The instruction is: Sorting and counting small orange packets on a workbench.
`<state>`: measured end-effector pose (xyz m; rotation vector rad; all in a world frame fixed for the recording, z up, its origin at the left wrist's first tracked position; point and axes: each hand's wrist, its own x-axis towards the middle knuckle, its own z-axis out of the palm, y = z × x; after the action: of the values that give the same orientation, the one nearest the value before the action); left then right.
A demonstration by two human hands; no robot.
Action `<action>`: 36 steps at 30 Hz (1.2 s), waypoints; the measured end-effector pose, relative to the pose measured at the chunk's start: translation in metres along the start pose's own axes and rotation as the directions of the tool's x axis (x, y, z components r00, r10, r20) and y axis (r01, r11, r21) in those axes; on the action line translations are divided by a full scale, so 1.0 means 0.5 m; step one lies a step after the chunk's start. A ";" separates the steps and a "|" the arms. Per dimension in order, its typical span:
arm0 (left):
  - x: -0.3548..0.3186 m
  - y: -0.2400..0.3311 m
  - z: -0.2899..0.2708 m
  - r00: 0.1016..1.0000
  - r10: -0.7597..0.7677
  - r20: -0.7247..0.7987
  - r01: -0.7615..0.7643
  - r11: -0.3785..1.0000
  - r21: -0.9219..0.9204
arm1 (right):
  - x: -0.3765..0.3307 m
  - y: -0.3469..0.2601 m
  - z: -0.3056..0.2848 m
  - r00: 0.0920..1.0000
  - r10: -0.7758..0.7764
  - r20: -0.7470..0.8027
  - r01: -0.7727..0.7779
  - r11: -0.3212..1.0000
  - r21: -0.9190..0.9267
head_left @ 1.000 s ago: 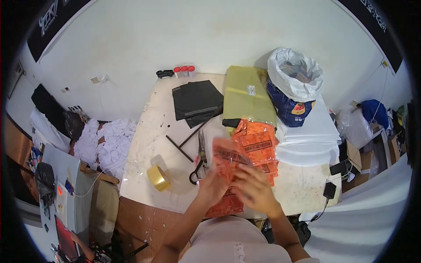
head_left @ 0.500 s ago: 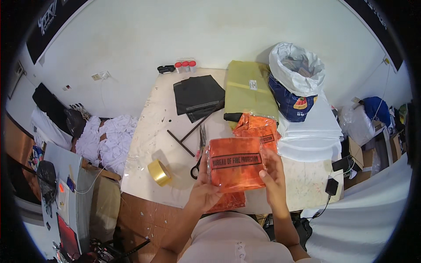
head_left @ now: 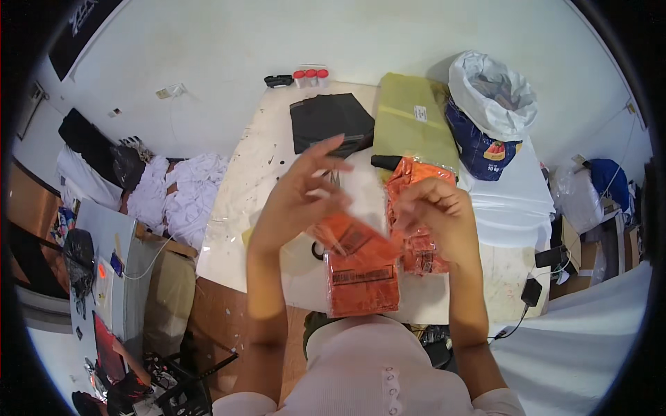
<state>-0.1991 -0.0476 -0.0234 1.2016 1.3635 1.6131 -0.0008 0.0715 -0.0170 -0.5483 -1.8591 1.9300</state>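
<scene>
A flat orange garment packed in clear plastic (head_left: 357,239), with dark printing, hangs tilted and blurred between my hands, over another orange packet (head_left: 364,288) lying at the table's near edge. Above its left end is my left hand (head_left: 302,194), raised with fingers spread and apparently free of the packet. My right hand (head_left: 440,218) is up on the other side, fingers loosely curled and apart, with nothing visible in it. Behind it, more orange packets (head_left: 423,177) lie partly hidden. Scissors (head_left: 318,251) show only one handle loop past the packet.
Folded black bags (head_left: 329,121) and a yellow-green package (head_left: 409,114) lie at the table's back. Right of them stands a blue-and-white sack (head_left: 479,145) beside stacked white sheets (head_left: 506,201). Red-capped containers (head_left: 311,78) sit at the far edge; a black adapter (head_left: 531,291) at the right.
Both hands have let go of the orange packet and risen apart. The packet is now lower and tilted, over the one at the near edge. My view has shifted slightly.
</scene>
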 end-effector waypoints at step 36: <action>0.145 -0.181 0.008 0.982 -0.060 0.180 0.043 0.994 0.098 | 0.062 0.123 -0.036 0.820 -0.492 -0.293 0.272 0.784 -0.557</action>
<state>-0.2239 0.0387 -0.0964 1.3243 1.3533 1.3793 -0.0181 0.1011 -0.0794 -0.6082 -1.9638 0.9552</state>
